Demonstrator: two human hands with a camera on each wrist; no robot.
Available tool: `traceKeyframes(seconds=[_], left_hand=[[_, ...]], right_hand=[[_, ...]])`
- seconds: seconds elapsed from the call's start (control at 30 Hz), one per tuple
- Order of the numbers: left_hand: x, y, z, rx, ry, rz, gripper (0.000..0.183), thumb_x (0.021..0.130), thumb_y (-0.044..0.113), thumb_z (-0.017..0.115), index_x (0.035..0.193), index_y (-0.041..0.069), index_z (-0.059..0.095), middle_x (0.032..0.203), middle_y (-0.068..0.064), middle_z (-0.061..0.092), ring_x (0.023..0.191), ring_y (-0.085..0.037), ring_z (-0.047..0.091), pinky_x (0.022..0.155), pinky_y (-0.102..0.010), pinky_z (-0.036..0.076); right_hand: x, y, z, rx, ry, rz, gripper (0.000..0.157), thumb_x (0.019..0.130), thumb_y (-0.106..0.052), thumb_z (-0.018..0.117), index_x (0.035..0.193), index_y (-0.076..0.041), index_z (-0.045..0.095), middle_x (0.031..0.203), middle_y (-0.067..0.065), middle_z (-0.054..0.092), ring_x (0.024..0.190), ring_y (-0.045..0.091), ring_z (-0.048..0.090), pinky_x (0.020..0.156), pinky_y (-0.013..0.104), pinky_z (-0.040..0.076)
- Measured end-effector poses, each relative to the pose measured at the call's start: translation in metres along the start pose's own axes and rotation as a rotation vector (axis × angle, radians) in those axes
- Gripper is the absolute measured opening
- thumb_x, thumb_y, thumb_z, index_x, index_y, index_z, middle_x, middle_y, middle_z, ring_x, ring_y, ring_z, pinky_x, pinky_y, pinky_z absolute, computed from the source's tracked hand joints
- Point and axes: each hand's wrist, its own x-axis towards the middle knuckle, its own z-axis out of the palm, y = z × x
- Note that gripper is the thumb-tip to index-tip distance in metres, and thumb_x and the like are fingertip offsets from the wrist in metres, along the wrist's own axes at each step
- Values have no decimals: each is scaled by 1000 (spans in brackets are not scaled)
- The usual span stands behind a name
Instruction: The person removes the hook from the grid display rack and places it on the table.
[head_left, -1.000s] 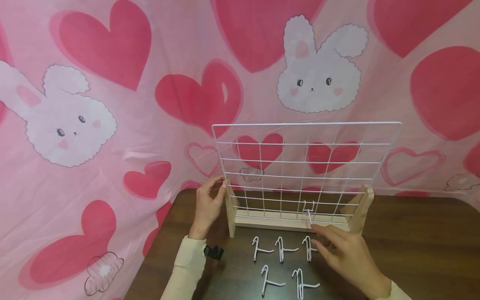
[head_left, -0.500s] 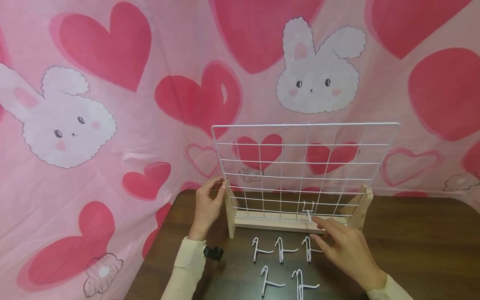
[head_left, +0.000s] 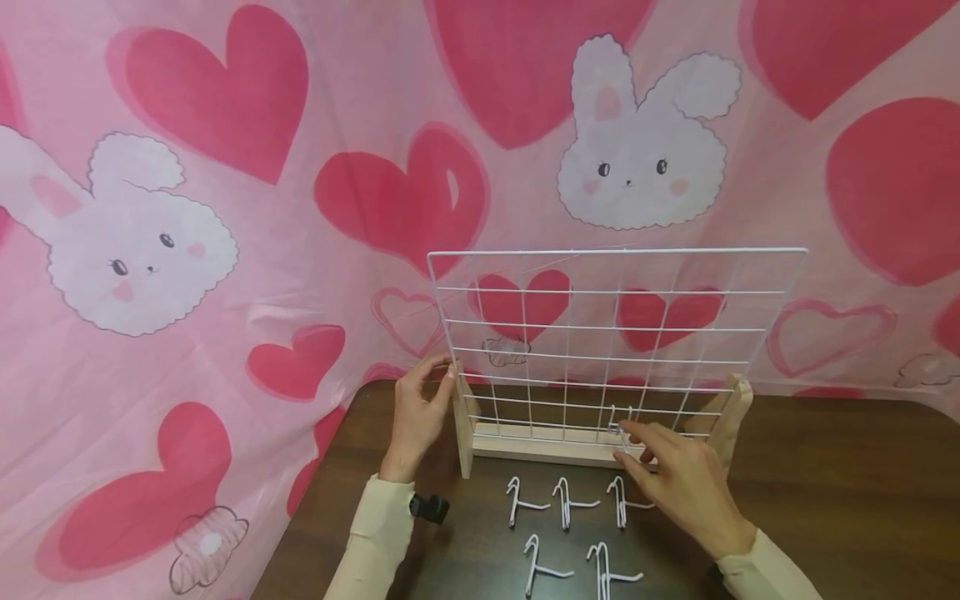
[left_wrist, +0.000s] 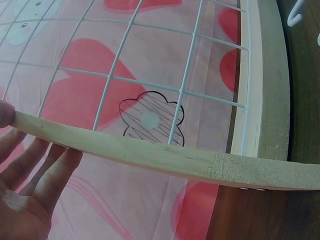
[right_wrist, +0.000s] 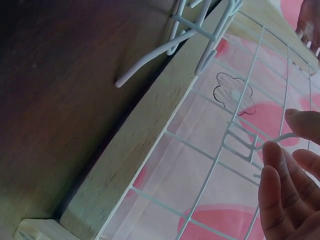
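Note:
A white wire grid (head_left: 615, 251) leans back in a pale wooden stand. My left hand (head_left: 420, 408) grips the stand's left side post (left_wrist: 120, 153), thumb on one face and fingers on the other. In front of the grid, my right hand (head_left: 682, 479) pinches the prong of a white wire display hook (right_wrist: 285, 136) between thumb and index finger. The hook's small frame overlaps the grid's lower wires, right of the middle. Fingers partly hide this hook in the head view.
Several more white hooks (head_left: 533, 567) lie in two rows on the dark brown table (head_left: 847, 492) before the stand. A pink curtain (head_left: 517, 192) with hearts and rabbits hangs close behind. A black wrist device (head_left: 430, 507) sticks out from the left sleeve.
My right hand has moved slightly up and toward the grid, its fingers nearer the hook's frame. The left hand keeps its hold on the post.

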Motion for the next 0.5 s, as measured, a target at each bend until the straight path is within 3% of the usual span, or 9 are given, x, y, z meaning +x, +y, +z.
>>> traceKeyframes(seconds=[0.23, 0.4, 0.5], left_hand=[[1, -1, 0, 4, -5, 11, 20, 96, 1, 68, 115, -4, 73, 108, -18, 79, 98, -30, 76, 86, -14, 54], [1, -1, -1, -3, -11, 15, 21, 96, 0, 68, 115, -6, 72, 110, -19, 79, 101, -33, 76, 90, -18, 56], [1, -1, -1, -8, -15, 20, 20, 96, 1, 68, 115, -7, 73, 110, -18, 79, 101, -33, 76, 90, -22, 58]], right_hand=[[2, 1, 0, -32, -8, -30, 17, 87, -25, 81, 100, -14, 79, 76, -6, 74, 54, 2, 58, 49, 21, 40], [3, 2, 1, -49, -6, -44, 25, 70, -12, 87, 93, -15, 80, 77, -5, 76, 53, 2, 56, 49, 23, 40], [2, 2, 1, -53, -10, -47, 26, 66, -9, 88, 89, -16, 79, 76, -5, 77, 52, 3, 58, 50, 24, 41]])
